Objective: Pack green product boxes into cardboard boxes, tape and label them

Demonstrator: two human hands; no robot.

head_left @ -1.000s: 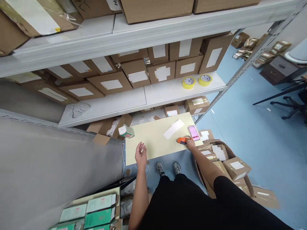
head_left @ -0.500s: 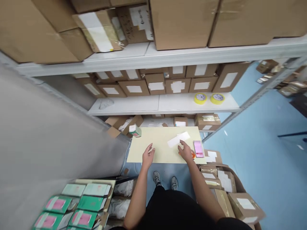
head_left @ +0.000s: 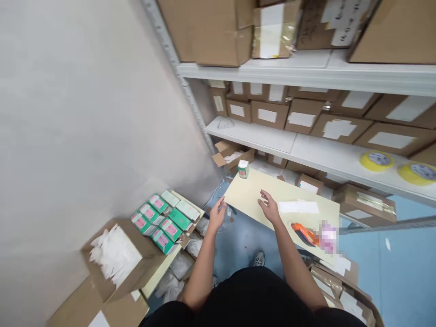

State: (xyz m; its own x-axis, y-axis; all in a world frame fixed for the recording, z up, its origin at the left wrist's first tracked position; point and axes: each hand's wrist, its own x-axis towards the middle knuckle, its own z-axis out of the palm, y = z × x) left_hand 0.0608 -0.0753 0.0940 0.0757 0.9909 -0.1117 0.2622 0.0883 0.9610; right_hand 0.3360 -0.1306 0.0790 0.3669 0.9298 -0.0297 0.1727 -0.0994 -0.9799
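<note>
You stand in a storeroom corner: a pale wall on your left, grey metal shelving [head_left: 306,152] ahead stacked with labelled cardboard boxes, blue floor underfoot. Low on the left, an open carton of white packing paper [head_left: 114,256] sits beside a tray of green and pink boxes [head_left: 162,217].

Your left hand [head_left: 217,215] hangs just past the near left edge of the pale yellow table [head_left: 259,195], fingers loosely curled and holding nothing that shows; whether it touches the table edge cannot be told. At the table's far left corner a small green and white box [head_left: 243,169] stands upright, well apart from both hands.

Your right hand [head_left: 270,208] is over the table top, palm down, fingers spread wide and empty. Just to its right lie white paper labels [head_left: 299,207], flat on the table and close to the fingertips but not touching. Further right, near the table's front edge, an orange tape dispenser [head_left: 304,232] lies beside a blurred pink item [head_left: 327,236]. On the shelf at the far right, two yellow tape rolls [head_left: 376,160] rest side by side.
</note>
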